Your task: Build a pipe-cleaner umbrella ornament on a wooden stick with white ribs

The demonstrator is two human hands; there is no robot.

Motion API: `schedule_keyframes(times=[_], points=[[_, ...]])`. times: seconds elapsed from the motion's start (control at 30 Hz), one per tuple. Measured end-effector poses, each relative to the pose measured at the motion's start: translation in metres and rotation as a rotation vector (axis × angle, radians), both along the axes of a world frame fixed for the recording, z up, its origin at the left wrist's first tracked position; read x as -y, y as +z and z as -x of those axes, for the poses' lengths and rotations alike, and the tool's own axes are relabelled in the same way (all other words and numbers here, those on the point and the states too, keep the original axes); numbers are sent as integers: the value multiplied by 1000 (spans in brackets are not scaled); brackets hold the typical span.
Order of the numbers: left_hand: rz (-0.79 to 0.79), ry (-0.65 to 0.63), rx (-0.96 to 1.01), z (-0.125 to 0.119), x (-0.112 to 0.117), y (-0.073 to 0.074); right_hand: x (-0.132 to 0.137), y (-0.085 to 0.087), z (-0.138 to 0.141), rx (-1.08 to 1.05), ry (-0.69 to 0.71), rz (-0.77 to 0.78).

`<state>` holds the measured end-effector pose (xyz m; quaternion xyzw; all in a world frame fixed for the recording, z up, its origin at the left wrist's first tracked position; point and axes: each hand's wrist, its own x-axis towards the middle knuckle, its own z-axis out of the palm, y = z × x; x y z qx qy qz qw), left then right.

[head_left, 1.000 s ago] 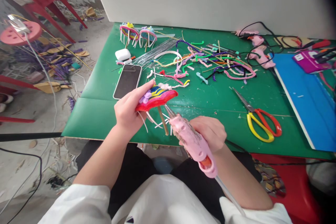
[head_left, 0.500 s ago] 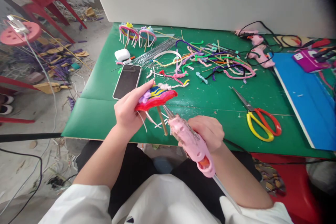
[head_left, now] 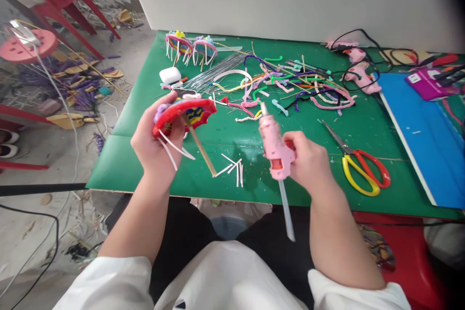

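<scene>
My left hand (head_left: pixel 154 147) grips a small red pipe-cleaner umbrella (head_left: pixel 183 109), tilted so its underside and wooden stick (head_left: pixel 201 147) face me; white strips hang from its rim. My right hand (head_left: pixel 308 160) is closed round a pink glue gun (head_left: pixel 274 143), nozzle pointing up and away, a glue stick (head_left: pixel 286 210) jutting out behind. The gun is apart from the umbrella, to its right. A few loose white strips (head_left: pixel 232 167) lie on the green table (head_left: pixel 127 164) between my hands.
Red-and-yellow scissors (head_left: pixel 359 164) lie right of my right hand. Several coloured pipe cleaners (head_left: pixel 298 85) are strewn further back. Two finished small umbrellas (head_left: pixel 191 48) and a white earbud case (head_left: pixel 170 75) stand at the far left. A blue board (head_left: pixel 417 131) lies right.
My left hand swung the umbrella left and tipped its underside toward me. My right hand drew the glue gun away from it, rightward, and turned the nozzle upward.
</scene>
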<state>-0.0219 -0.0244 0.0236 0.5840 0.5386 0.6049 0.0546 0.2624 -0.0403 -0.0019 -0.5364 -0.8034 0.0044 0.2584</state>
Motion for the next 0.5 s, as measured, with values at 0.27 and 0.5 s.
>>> schedule_keyframes(times=[0.27, 0.5], points=[[159, -120, 183, 6, -18, -24, -9, 3, -59, 115, -279, 514], [415, -352, 520, -1, -24, -35, -4, -15, -91, 55, -104, 210]])
